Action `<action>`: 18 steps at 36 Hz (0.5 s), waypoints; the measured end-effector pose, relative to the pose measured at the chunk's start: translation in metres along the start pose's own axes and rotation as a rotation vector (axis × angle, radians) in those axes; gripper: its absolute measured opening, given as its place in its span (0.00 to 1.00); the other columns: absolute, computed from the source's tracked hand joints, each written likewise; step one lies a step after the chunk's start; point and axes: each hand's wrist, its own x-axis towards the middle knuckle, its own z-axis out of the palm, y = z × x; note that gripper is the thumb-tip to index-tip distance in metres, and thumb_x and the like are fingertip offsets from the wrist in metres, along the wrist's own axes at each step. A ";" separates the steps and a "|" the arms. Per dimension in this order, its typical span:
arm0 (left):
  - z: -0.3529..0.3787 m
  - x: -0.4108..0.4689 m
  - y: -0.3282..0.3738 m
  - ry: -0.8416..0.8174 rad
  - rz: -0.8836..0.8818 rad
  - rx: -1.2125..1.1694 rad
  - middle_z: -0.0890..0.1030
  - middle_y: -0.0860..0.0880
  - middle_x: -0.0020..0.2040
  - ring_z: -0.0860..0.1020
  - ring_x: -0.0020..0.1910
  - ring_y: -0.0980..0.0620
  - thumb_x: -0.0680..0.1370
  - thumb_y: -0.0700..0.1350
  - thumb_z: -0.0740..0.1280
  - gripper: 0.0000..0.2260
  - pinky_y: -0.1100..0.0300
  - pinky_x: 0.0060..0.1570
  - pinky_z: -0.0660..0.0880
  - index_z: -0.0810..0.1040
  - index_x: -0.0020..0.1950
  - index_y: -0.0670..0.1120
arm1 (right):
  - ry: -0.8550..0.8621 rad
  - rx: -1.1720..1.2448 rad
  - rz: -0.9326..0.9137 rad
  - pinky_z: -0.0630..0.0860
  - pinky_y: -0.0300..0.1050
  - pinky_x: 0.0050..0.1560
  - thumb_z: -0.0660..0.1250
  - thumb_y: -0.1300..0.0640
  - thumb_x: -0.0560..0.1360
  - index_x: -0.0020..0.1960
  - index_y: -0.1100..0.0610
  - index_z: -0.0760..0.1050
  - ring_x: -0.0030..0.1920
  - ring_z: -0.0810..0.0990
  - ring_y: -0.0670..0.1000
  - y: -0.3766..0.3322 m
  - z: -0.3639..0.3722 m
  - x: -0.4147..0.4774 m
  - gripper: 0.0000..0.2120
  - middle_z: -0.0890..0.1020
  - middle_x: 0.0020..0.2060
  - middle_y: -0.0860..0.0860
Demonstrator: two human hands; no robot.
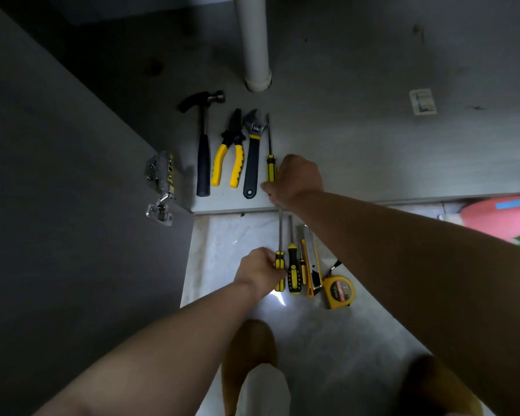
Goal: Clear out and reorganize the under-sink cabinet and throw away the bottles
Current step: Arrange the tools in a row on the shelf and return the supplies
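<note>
Four tools lie in a neat row on the under-sink cabinet's floor (357, 151), near its front edge, handles toward the person: a hammer (204, 145) at the left, then yellow-handled pliers (228, 154), an adjustable wrench (250, 163) and a slim screwdriver (270, 145). The right hand (297, 181) reaches into the cabinet and sits over the lower end of the slim screwdriver's yellow-and-black handle. Its fingers are curled closed around that end, though the back of the hand hides most of the grip.

Just outside the cabinet, on the pale tile floor (222, 241), a second group of tools lies side by side with tips pointing at the cabinet. The left hand (258, 271) rests on the leftmost one, a striped screwdriver (279, 235), with its fingers curled down onto the handle. Next to it are a stout screwdriver (293, 265) in black and yellow, a utility knife (312, 259), and a yellow tape measure (338, 291) farthest right.

Deeper inside, a white drain pipe (254, 40) comes down to the cabinet floor behind the hammer, and a small square sticker (423, 102) lies well to the right. The cabinet door (57, 175) stands open at the left, with a metal hinge (161, 184) at its edge. Something pink (499, 214) shows on the floor at the far right, too cropped to identify.
</note>
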 end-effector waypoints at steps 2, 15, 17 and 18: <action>-0.004 -0.004 -0.002 -0.013 -0.011 -0.136 0.82 0.46 0.43 0.83 0.45 0.43 0.72 0.37 0.70 0.06 0.46 0.52 0.82 0.76 0.43 0.47 | -0.008 0.031 -0.009 0.81 0.48 0.53 0.73 0.51 0.71 0.53 0.60 0.78 0.50 0.84 0.55 0.001 -0.002 -0.003 0.15 0.84 0.48 0.56; -0.015 -0.035 0.004 -0.424 -0.092 -0.602 0.79 0.33 0.64 0.81 0.55 0.42 0.76 0.33 0.72 0.17 0.54 0.53 0.83 0.77 0.65 0.38 | -0.465 -0.173 -0.092 0.79 0.42 0.44 0.64 0.55 0.78 0.45 0.64 0.82 0.35 0.83 0.51 0.049 -0.057 -0.063 0.13 0.86 0.39 0.58; -0.013 -0.039 0.009 -0.457 -0.089 -0.614 0.78 0.33 0.64 0.81 0.57 0.40 0.75 0.34 0.73 0.19 0.51 0.57 0.81 0.76 0.65 0.37 | -0.595 -0.102 0.034 0.82 0.49 0.48 0.65 0.60 0.77 0.47 0.67 0.82 0.39 0.85 0.55 0.063 -0.057 -0.076 0.11 0.86 0.40 0.62; -0.013 -0.041 0.012 -0.476 -0.077 -0.612 0.79 0.33 0.63 0.82 0.57 0.39 0.75 0.35 0.74 0.18 0.50 0.59 0.81 0.76 0.64 0.38 | -0.637 -0.056 0.088 0.83 0.51 0.51 0.65 0.61 0.77 0.50 0.68 0.81 0.42 0.86 0.58 0.068 -0.055 -0.082 0.10 0.85 0.41 0.63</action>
